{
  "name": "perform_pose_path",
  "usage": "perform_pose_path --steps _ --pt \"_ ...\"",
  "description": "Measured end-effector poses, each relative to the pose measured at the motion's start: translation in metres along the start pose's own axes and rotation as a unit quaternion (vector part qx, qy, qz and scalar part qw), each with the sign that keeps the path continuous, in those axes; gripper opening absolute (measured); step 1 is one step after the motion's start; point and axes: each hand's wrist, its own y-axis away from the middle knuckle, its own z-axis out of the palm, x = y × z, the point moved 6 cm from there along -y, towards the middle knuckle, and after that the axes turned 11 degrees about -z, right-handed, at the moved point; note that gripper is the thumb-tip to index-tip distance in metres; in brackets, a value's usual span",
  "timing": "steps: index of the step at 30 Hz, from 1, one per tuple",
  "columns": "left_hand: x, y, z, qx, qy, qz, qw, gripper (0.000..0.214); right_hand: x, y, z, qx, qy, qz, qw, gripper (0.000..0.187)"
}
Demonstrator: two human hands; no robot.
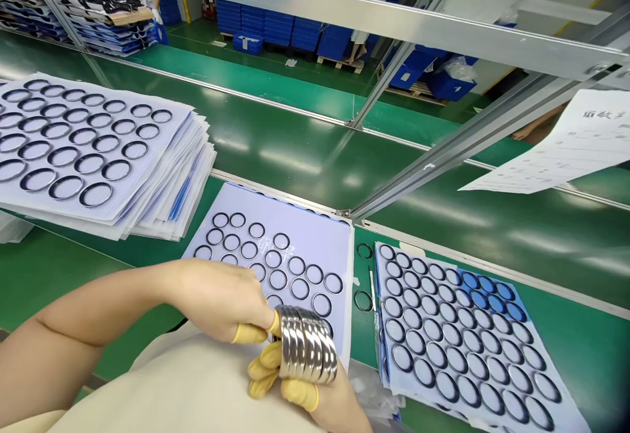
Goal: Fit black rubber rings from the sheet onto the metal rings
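Observation:
Shiny metal rings point(308, 348) form a short stack in front of my body, on its side. Supporting the stack from below is my right hand point(295, 387), its fingers in yellow finger cots and curled around the rings. My left hand point(226, 302), also with yellow cots, reaches across and pinches at the stack's left end, where an end ring is partly hidden by the fingers. Just beyond both hands lies a white sheet point(315, 236) with dark-edged rings point(278, 279) spread in loose rows; my left hand and forearm cover its near left part.
To the left rises a thick pile of sheets point(162, 177) topped with rings. Another ring-covered sheet point(472, 328) lies at right, partly blue. Two loose rings and a thin pen-like tool point(372, 288) sit between. A metal frame post point(443, 157) and a hanging paper point(566, 144) stand beyond.

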Motion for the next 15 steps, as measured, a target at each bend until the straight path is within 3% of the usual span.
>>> perform_pose_path --steps 1,3,5,10,15 --pt "0.0 0.002 0.002 -0.062 0.07 0.01 0.996 0.014 -0.001 0.001 -0.001 -0.003 0.037 0.004 0.999 0.034" --pt "-0.001 0.004 0.008 -0.171 0.226 0.022 0.959 0.014 -0.003 0.002 -0.004 0.002 0.121 -0.003 0.993 0.042" --pt "-0.004 0.003 0.014 -0.223 0.34 0.012 0.914 0.008 -0.006 0.004 -0.008 0.019 0.185 -0.025 0.982 0.049" --pt "-0.007 -0.004 0.021 -0.212 0.409 0.005 0.887 0.026 -0.003 0.005 -0.012 0.023 0.208 -0.048 0.977 0.064" --pt "-0.002 -0.006 0.024 -0.24 0.432 0.003 0.869 0.027 -0.003 0.005 -0.018 0.03 0.23 -0.084 0.969 0.079"
